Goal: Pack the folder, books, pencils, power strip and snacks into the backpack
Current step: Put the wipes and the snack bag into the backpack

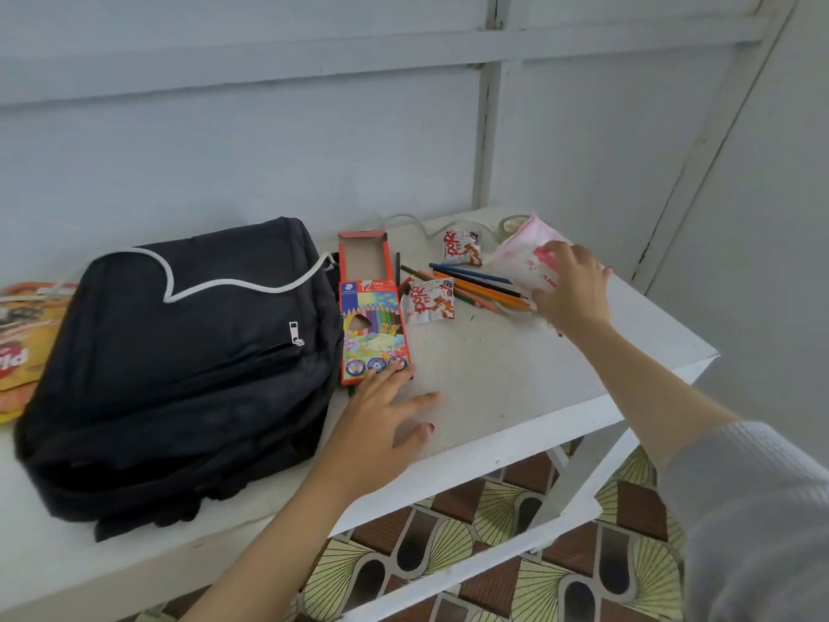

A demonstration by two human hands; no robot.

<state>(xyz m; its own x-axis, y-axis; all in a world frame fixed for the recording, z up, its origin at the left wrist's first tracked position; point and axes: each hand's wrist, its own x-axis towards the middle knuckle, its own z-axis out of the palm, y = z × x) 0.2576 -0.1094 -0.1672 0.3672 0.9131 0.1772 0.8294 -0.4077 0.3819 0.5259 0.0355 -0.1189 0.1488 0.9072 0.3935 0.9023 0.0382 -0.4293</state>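
Observation:
A black backpack (179,361) lies flat and zipped on the white table (516,374), a white cord (233,280) draped over it. Right of it lies an open orange pencil box (372,325). My left hand (381,419) lies flat on the table with straight fingers touching the box's near end. Several loose coloured pencils (475,285) lie further back, with two small red-and-white snack packets (428,300) (462,248) among them. My right hand (569,294) grips a larger pink-and-white snack bag (525,258) at the table's far right.
An orange book or folder (22,343) pokes out from behind the backpack at the left edge. The wall stands right behind the table. The table's right edge is close to my right hand. Patterned floor tiles (448,554) show below a lower shelf.

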